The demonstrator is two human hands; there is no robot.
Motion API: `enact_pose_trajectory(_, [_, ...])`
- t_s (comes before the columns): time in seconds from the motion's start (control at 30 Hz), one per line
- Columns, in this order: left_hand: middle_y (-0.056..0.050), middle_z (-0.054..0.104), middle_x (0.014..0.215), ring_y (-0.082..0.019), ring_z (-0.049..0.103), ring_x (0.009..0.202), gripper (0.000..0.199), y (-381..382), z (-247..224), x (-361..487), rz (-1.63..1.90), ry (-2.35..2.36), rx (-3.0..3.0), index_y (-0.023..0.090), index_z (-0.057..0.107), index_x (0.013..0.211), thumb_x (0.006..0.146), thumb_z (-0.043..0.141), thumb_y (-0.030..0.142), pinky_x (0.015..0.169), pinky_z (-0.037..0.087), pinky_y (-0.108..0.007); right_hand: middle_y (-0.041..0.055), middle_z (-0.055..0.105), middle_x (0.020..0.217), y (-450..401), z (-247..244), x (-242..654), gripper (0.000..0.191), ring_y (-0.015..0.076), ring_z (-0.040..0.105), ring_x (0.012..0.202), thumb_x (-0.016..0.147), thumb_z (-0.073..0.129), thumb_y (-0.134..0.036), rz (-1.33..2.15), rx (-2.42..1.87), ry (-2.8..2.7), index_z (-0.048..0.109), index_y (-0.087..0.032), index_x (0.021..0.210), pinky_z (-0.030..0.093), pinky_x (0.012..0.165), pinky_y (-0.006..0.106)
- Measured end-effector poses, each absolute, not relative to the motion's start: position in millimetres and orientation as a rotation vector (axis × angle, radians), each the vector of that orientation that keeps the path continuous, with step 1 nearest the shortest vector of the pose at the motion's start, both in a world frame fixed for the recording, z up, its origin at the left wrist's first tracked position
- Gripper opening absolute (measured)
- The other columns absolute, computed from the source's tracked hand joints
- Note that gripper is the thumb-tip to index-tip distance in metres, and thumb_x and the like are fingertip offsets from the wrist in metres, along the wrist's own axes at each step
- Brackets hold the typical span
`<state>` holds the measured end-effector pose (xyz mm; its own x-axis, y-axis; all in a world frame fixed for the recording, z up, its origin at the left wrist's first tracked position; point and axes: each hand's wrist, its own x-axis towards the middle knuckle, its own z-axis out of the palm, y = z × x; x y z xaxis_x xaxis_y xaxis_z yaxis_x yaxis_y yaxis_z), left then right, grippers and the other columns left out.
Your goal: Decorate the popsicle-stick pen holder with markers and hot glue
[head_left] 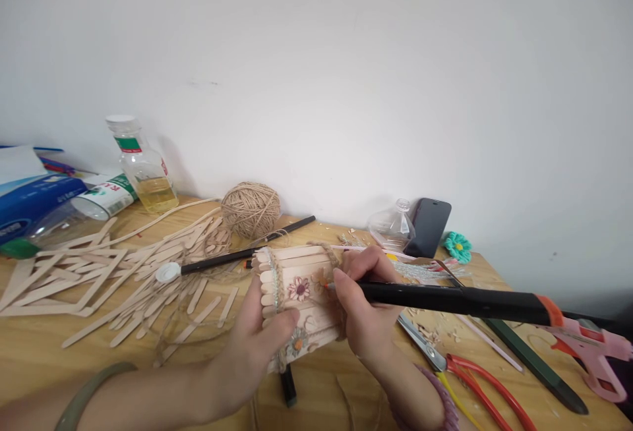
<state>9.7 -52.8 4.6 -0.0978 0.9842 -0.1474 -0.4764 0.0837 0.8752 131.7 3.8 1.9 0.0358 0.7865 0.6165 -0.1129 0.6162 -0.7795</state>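
- Twine ball (251, 210) on the table (208, 388), right of the bottle (157, 194)
- Sticks (192, 328) on the table, before the bottle
- Phone (430, 227) right of the twine ball
- Scissors (431, 354) before the phone

A plain pale wall (316, 88) with faint marks rises directly behind a light wood-grained table (222, 395).

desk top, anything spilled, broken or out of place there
Nothing looks broken and no liquid spill shows, but it is untidy: loose craft sticks lie criss-crossed on the left, pale wood chips are scattered by the red-handled scissors, and a clear green-capped bottle lies on its side.
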Motion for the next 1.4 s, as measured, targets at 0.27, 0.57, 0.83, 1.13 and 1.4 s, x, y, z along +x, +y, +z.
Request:
enact_pose_trajectory(0.27, [-0.004,0.072,0.096,-0.024,0.066,0.091,0.038,-46.2,1.0,2.0,1.385,0.999,0.783,0.019,0.058,0.105,0.069,0.068,0.026,0.076,0.053,-0.031,-0.0086,0.032,0.052,4.9,8.8,126.9,0.024,0.0105,0.030,0.050,0.073,0.058,-0.013,0.801,-0.597,-1.199,0.041,-0.022,0.060,0.027,0.049,0.025])
enact_pose_trajectory(0.57, [0.000,0.066,0.076,-0.017,0.058,0.070,0.021,16.1,16.9,-41.7,1.135,1.018,1.393,0.015,0.062,0.086,0.065,0.064,0.019,0.062,0.045,-0.024,-0.0104,0.023,0.044,14.5,46.4,146.4,0.027,0.0069,0.020,0.042,0.063,0.063,-0.016,0.939,-0.590,-0.926,0.040,-0.021,0.051,0.019,0.038,0.020])
enact_pose_trajectory(0.83, [-0.002,0.066,0.084,-0.021,0.062,0.077,0.025,51.7,38.8,-39.3,0.653,1.122,2.085,0.014,0.059,0.089,0.068,0.049,0.023,0.065,0.048,-0.026,-0.0118,0.028,0.049,16.9,59.2,165.4,0.028,0.0037,0.019,0.039,0.064,0.076,-0.025,0.833,-0.728,-0.902,0.048,-0.021,0.060,0.018,0.038,0.020])
enact_pose_trajectory(1.13, [-0.006,0.068,0.083,-0.022,0.060,0.074,0.039,75.2,64.9,-1.6,0.345,1.249,2.530,0.015,0.061,0.105,0.067,0.056,0.022,0.060,0.038,-0.026,-0.0034,0.047,0.052,4.9,39.0,208.7,0.017,0.0105,0.039,0.049,0.069,0.065,-0.037,0.932,-0.802,-1.043,0.067,-0.020,0.070,0.026,0.041,0.022])
enact_pose_trajectory(1.4, [-0.010,0.070,0.091,-0.027,0.063,0.080,0.036,73.8,56.3,25.0,0.152,1.165,2.765,0.016,0.062,0.105,0.070,0.054,0.022,0.060,0.040,-0.029,-0.0089,0.032,0.044,2.5,22.9,232.3,0.018,0.0065,0.023,0.040,0.073,0.067,-0.033,0.797,-0.891,-0.936,0.061,-0.019,0.063,0.014,0.039,0.023])
